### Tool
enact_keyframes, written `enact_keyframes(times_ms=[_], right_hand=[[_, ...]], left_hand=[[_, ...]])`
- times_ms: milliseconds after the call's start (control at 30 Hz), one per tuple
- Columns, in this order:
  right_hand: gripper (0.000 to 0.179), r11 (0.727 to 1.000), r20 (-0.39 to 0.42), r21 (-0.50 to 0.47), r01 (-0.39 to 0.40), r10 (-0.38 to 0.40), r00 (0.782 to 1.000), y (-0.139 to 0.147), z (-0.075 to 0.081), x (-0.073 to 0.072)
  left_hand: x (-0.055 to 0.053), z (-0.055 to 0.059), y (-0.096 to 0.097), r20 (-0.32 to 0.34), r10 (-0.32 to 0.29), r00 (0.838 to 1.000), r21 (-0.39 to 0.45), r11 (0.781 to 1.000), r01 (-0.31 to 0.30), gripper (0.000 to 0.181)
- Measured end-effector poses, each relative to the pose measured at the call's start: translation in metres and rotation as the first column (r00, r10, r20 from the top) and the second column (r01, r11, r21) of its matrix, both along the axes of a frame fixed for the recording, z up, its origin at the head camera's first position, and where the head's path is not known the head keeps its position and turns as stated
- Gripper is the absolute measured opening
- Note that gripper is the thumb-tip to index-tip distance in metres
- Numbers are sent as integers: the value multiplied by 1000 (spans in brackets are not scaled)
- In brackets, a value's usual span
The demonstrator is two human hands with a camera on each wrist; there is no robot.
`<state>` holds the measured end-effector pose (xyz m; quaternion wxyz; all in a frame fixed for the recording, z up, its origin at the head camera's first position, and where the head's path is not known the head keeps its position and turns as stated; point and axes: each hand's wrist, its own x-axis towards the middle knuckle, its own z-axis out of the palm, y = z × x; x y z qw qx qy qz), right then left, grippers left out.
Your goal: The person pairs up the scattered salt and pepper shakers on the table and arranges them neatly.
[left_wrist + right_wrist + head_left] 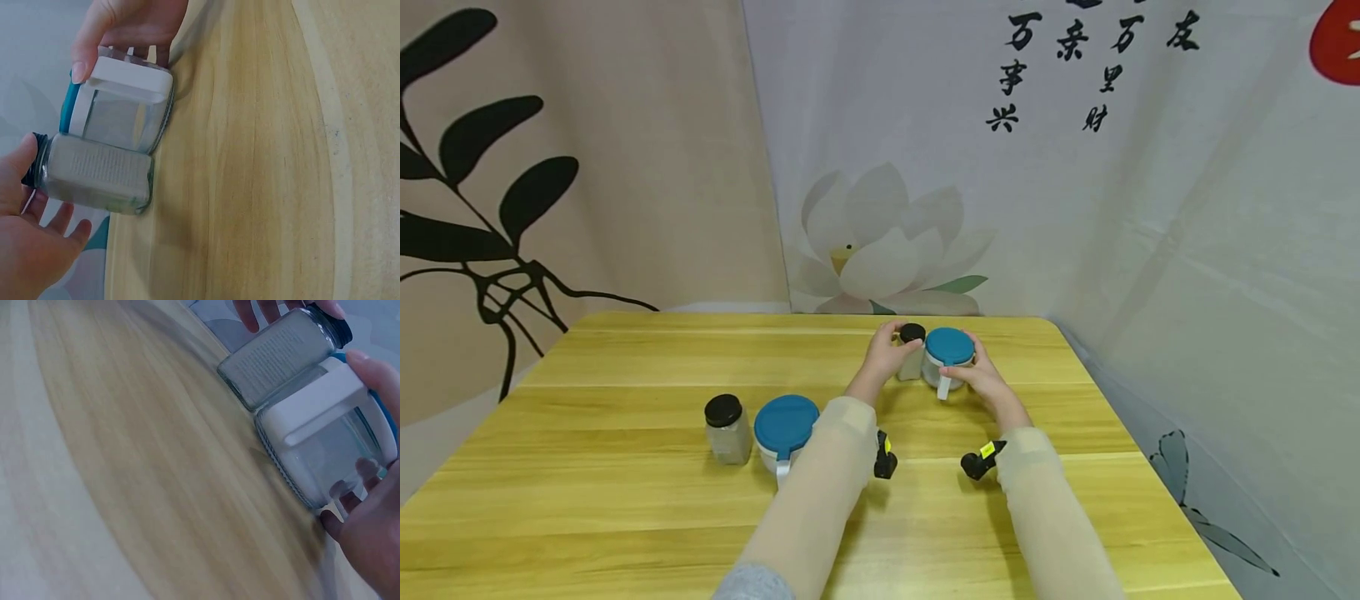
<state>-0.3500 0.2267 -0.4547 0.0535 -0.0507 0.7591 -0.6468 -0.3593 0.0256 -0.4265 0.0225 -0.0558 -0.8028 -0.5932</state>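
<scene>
- Gripping the black-lidded jar (911, 364) at its lid, the left hand (882, 357) was near the far edge of the table (625, 517).
- The right hand (988, 382) held the blue-lidded jar (949, 347) just beside it.
- Another black-lidded jar (727, 433) and another blue-lidded jar (786, 425) stood nearer.

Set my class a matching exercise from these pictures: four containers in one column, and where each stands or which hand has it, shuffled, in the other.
1. far black-lidded jar
2. far blue-lidded jug
3. near black-lidded jar
4. near blue-lidded jug

A. partly behind the left sleeve in the head view
B. furthest left of the four in the head view
C. held by the left hand
D. held by the right hand

Pairs: 1-C; 2-D; 3-B; 4-A
</scene>
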Motion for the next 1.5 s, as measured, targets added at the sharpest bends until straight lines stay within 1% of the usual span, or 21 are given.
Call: enact_keyframes(times_ms=[100, 300, 567, 867, 1233, 1367, 1500], right_hand=[[95, 1000, -25, -4, 17, -17, 1000, 0, -5, -1], [93, 999, -53, -35, 35, -37, 998, -2, -9, 0], [93, 995, -55, -82, 52, -56, 997, -3, -12, 1], [92, 993, -63, -94, 74, -80, 995, -5, -14, 7], [95, 986, -62, -142, 83, -93, 994, -7, -17, 10], [97, 984, -60, -158, 84, -95, 994, -8, -16, 12], [98, 983, -71, -165, 84, -97, 993, -8, -16, 13]], left_hand=[[2, -1, 0, 9, -4, 1000, 24, 1000, 4, 51], [5, -2, 2, 21, -4, 1000, 99, 995, 2, 45], [7, -4, 3, 26, 5, 1000, 146, 989, -9, 42], [11, -7, 2, 14, -16, 1000, 169, 986, 13, 40], [13, -9, 0, 17, -27, 999, 166, 986, 24, 45], [13, -9, 0, -1, -30, 1000, 158, 987, 30, 47], [13, -10, -1, -20, -29, 999, 150, 988, 31, 43]])
